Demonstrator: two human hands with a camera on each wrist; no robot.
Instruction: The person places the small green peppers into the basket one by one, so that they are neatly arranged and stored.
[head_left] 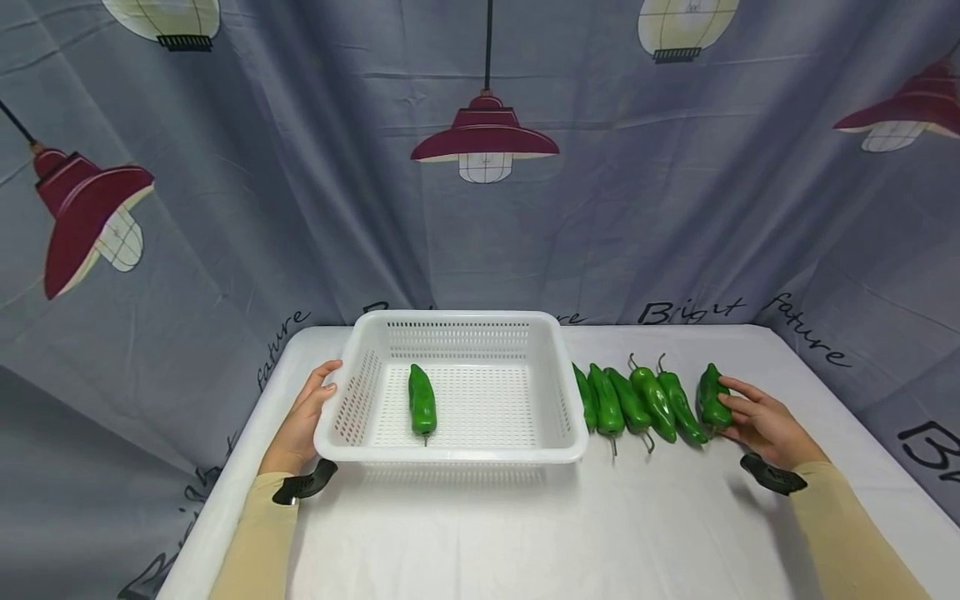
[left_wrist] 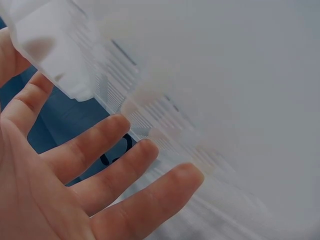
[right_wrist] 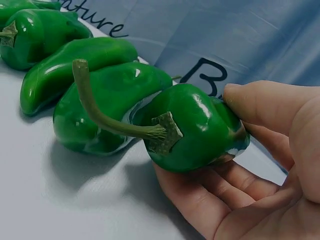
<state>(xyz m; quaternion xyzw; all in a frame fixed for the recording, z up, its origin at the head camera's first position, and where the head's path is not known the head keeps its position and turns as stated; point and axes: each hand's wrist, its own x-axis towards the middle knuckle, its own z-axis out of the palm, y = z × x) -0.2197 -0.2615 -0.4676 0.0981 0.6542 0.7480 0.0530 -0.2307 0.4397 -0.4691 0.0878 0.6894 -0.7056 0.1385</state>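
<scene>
My left hand [head_left: 303,417] is at the left side of a white plastic basket [head_left: 450,456], its fingertips by the rim. In the left wrist view, the fingers [left_wrist: 125,175] are spread and fairly straight beside the slotted wall. One green pepper [head_left: 422,400] lies inside the basket, stem toward me. My right hand [head_left: 768,427] grips another green pepper [right_wrist: 192,127] between thumb and fingers, at the right end of a row. That pepper's curved stem [right_wrist: 105,120] points away from the palm in the right wrist view.
Several green peppers [head_left: 651,402] lie side by side to the right of the basket; its wall partly hides the leftmost. The white-covered table [head_left: 465,542] ends before a grey-blue curtain [head_left: 480,242] printed with lamps and lettering. A black strap crosses each wrist.
</scene>
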